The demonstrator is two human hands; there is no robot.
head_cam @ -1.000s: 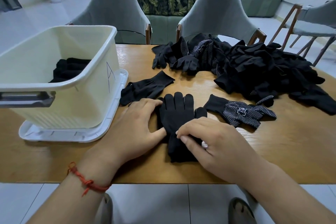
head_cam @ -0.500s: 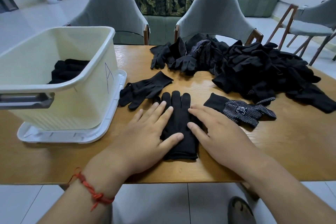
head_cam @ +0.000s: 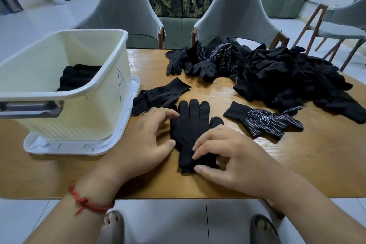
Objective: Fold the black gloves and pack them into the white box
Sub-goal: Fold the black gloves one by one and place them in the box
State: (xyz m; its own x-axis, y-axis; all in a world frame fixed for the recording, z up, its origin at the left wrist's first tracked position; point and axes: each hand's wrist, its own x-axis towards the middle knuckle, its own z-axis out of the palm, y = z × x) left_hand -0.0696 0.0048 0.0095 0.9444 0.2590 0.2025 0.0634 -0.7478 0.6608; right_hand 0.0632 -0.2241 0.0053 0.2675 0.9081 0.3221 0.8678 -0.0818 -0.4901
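Observation:
A black glove (head_cam: 190, 127) lies flat on the wooden table (head_cam: 297, 164), fingers pointing away from me. My left hand (head_cam: 146, 140) rests beside its left edge, fingers relaxed and touching the glove. My right hand (head_cam: 227, 156) is over the cuff end, with bent fingers on top and the thumb at the cuff's lower edge, pinching it. The white box (head_cam: 65, 93) stands at the left on its white lid (head_cam: 79, 147). Folded black gloves (head_cam: 79, 77) lie inside it.
A large pile of black gloves (head_cam: 277, 77) covers the table's back right. A dotted glove (head_cam: 265, 121) lies right of the flat one, and a plain glove (head_cam: 160, 95) lies between it and the box. Grey chairs (head_cam: 235, 16) stand behind the table.
Half a second ago both hands lay flat on the glove. Since then the left has slid off to its left edge, and the right has drawn back to the cuff and curled its fingers.

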